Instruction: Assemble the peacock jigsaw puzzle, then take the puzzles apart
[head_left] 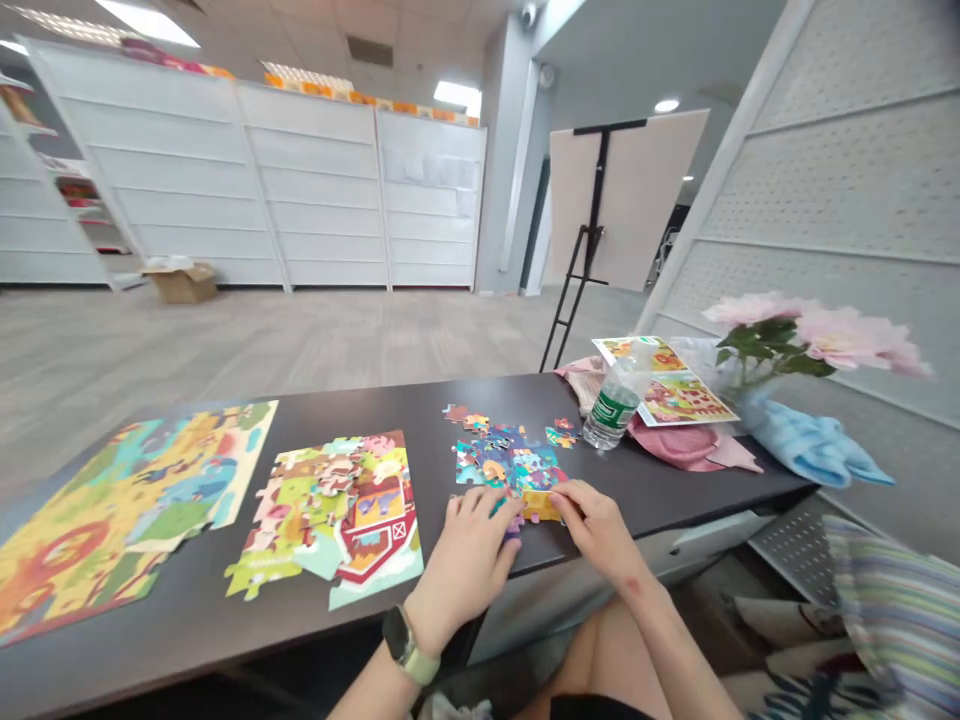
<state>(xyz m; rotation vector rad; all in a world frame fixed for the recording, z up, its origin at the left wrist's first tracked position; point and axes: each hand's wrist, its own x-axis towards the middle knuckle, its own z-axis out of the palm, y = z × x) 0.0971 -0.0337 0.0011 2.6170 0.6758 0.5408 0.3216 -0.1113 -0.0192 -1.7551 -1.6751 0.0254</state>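
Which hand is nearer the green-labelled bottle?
Right. The right hand is on the bottle's near side, apart from it; the left hand is farther off, toward the left.

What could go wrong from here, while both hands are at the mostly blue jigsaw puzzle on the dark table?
The yellow jigsaw section touched by the right hand lies near the front edge of the dark table, so it might slide off.

The transparent plastic bottle with a green label stands close to small multicoloured jigsaw pieces; a bump could tip it onto them.
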